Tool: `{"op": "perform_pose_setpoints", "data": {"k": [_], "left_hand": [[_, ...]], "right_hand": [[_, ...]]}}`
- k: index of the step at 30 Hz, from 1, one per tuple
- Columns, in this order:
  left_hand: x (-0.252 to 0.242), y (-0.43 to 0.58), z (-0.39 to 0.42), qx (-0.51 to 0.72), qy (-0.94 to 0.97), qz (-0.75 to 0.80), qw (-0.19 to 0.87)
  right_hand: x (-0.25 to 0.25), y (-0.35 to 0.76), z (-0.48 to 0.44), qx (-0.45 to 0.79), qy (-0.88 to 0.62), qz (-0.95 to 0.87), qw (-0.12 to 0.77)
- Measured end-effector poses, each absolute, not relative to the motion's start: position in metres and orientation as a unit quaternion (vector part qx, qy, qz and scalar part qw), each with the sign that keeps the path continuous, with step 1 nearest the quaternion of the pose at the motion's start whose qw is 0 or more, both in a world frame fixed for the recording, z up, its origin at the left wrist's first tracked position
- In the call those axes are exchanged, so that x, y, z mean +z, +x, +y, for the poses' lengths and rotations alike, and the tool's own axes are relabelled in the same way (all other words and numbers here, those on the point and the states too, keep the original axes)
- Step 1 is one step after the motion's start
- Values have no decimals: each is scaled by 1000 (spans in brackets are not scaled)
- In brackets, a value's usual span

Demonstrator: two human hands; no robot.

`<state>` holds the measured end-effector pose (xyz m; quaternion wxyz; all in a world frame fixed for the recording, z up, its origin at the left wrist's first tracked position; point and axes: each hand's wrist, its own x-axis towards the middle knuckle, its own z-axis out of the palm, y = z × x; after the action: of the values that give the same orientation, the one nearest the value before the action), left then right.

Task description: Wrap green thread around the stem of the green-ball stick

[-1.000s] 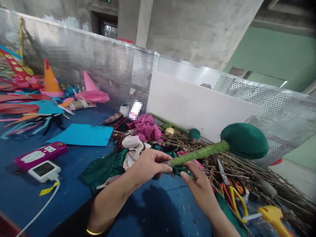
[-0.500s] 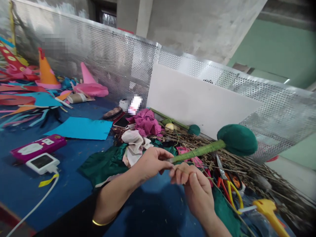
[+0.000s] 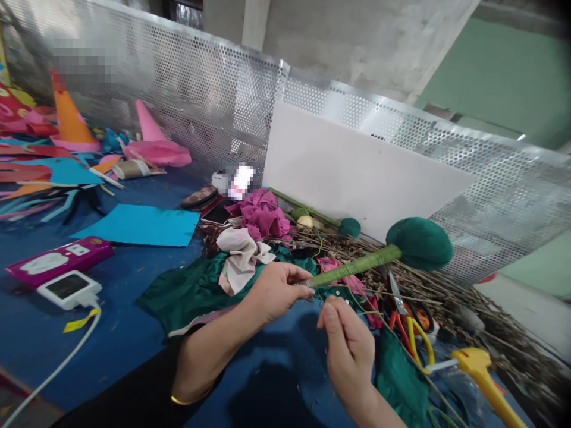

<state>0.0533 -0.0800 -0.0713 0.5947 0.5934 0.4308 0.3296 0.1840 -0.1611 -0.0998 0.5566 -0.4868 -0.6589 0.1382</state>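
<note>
The left hand [image 3: 279, 291] pinched the stem [image 3: 357, 266], best held steady; below it, the right hand [image 3: 350, 339], fingers pressed together, hid any hold.

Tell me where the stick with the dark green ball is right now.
In the head camera's view, the stick is right of centre, its near end in the left hand and its ball before the white board.

Soft, fairly dim light leaves a dark shadow low centre on the bench [image 3: 134, 315]; glare streaks the perforated panel [image 3: 214, 77]; the upper-right corner blackens, pixelation masks upper left.
</note>
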Motion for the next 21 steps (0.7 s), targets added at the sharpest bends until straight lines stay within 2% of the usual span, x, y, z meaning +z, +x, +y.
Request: {"op": "perform_pose_setpoints", "data": {"k": [3, 8, 21], "left_hand": [[-74, 52, -79, 325, 639, 437, 544], [-75, 50, -84, 269, 752, 463, 384], [-70, 59, -103, 168, 846, 461, 210]], "right_hand": [[-93, 188, -159, 180, -469, -655, 565], [-75, 204, -153, 221, -425, -661, 578], [-73, 211, -140, 221, -425, -696, 534]]}}
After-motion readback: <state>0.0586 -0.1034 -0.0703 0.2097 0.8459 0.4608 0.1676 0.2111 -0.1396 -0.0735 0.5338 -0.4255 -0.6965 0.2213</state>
